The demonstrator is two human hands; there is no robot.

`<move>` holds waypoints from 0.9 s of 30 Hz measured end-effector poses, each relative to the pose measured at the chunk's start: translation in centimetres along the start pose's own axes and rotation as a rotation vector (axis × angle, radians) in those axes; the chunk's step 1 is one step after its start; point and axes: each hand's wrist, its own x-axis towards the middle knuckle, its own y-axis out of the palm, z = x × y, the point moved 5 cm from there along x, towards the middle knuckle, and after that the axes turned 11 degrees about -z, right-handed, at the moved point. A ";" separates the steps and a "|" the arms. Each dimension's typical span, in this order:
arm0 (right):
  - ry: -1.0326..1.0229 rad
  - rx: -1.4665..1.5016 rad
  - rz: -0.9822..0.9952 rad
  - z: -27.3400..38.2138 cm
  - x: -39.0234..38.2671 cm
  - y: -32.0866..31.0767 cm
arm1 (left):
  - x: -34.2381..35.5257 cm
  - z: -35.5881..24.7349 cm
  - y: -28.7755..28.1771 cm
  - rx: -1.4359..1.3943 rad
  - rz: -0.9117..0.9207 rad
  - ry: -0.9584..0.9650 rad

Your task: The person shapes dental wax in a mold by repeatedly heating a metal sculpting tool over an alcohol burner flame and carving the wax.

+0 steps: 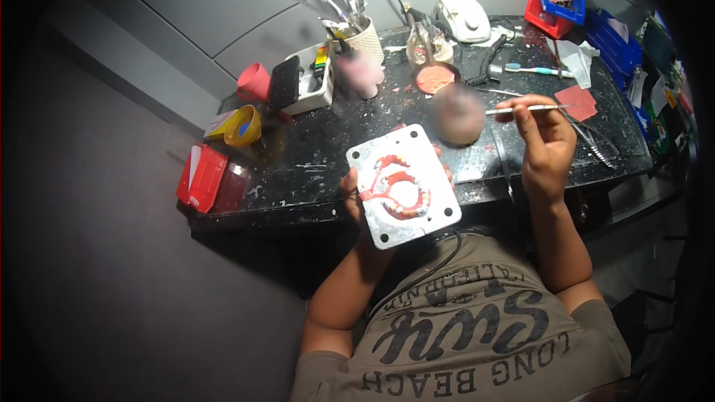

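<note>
1. Here the left hand (354, 197) gripped the metal plate (403, 185) from beneath, wax denture (398, 187) facing up, just before the bench edge (298, 205);
2. right hand (546, 138), right of the plate and raised, pinched a thin metal tool (521, 109); its long axis ran sideways.

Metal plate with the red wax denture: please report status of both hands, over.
Left hand holds metal plate from beneath, red wax denture facing up. Right hand grips thin metal tool, apart from plate. Nothing between them.

The person wears a grey-olive short-sleeved T-shirt (462, 342) with dark printed lettering; both forearms are bare at lower centre of the frame.
</note>
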 end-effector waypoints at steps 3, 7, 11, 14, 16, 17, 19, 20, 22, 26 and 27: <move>-0.034 0.116 0.110 1.9 -2.8 2.5 | -0.4 -0.2 -0.3 0.102 -0.059 0.061; -0.177 0.079 0.246 3.3 -4.2 4.3 | -0.8 -0.1 1.1 0.189 -0.187 0.157; -0.261 -0.010 0.282 3.5 -4.6 5.2 | -1.0 -0.4 1.4 0.181 -0.193 0.205; -0.336 -0.051 0.286 3.7 -4.7 5.4 | -1.0 -0.5 1.5 0.219 -0.197 0.214; -0.367 -0.062 0.294 3.9 -4.7 5.5 | -1.1 -0.4 1.4 0.219 -0.201 0.217; -0.368 -0.063 0.295 3.9 -4.7 5.6 | -1.1 -0.4 1.4 0.211 -0.207 0.225; -0.360 -0.085 0.308 3.8 -4.7 5.6 | -1.1 -0.5 1.1 0.204 -0.212 0.233; -0.362 -0.085 0.308 3.9 -4.7 5.7 | -1.1 -0.7 0.9 0.291 -0.195 0.244; -0.325 -0.086 0.294 3.8 -4.6 5.6 | -1.2 -0.7 0.9 0.377 -0.177 0.253; -0.347 -0.091 0.296 3.7 -4.6 5.5 | -1.1 -0.6 1.3 0.394 -0.187 0.247; -0.363 -0.097 0.302 3.7 -4.6 5.5 | -1.1 -0.6 1.5 0.398 -0.168 0.241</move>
